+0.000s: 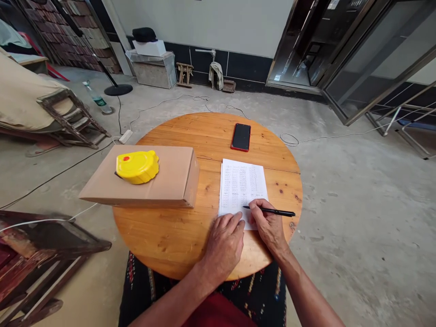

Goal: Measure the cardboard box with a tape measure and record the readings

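My right hand [269, 225] grips a black pen [281, 212] between thumb and fingers, its tip over the lower part of a white sheet of paper [252, 181]. Rows of small handwriting in columns cover most of the sheet, and there seems to be more than one layer of paper. My left hand [226, 243] rests on the sheet's lower left corner and the wood beside it, fingers laid out and slightly bent, holding nothing. Beyond the paper lies a black phone [241, 137] with a red edge.
The round wooden table [163, 231] also bears a brown cardboard box [170, 181] at left, with a yellow plastic case [138, 167], like a tape measure, on top. Cables, a bottle [97, 97] and a small wooden ladder-like frame [75, 118] are on the floor.
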`<state>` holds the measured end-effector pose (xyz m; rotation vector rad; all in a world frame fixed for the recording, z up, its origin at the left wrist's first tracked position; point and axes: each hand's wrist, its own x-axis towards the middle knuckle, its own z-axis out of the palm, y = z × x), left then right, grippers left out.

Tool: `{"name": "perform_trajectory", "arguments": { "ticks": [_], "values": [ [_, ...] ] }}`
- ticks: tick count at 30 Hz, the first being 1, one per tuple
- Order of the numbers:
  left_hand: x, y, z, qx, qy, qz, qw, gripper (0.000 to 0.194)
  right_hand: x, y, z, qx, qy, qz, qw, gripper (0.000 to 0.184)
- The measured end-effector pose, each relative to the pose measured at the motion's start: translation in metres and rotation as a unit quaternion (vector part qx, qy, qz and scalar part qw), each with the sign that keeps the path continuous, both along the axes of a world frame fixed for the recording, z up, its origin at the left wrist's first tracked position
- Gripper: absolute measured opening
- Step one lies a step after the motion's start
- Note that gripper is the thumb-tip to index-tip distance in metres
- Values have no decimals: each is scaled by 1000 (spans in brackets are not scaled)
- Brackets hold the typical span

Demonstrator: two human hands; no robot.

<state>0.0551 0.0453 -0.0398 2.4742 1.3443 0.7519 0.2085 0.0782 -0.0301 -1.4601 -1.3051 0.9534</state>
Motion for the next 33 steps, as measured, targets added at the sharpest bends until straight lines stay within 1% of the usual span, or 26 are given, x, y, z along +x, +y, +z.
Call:
{"name": "perform_trajectory", "arguments": {
  "ticks": [6, 11, 23, 33],
  "values": [
    [0, 1, -1, -25, -1, -8, 1000, 32, -1, 2, -6, 32, -70, -6, 997, 19],
    [0, 1, 1, -40, 5, -5, 999, 35, -2, 0, -5, 66, -120, -1, 991, 19],
    [0, 1, 3, -43, 3, -1, 999, 37, -3, 2, -2, 69, -148, 8, 987, 20],
    [0, 1, 4, -51, -1, -1, 999, 38, -2, 0, -3, 70, -159, 14, 985, 19]
  ]
}}
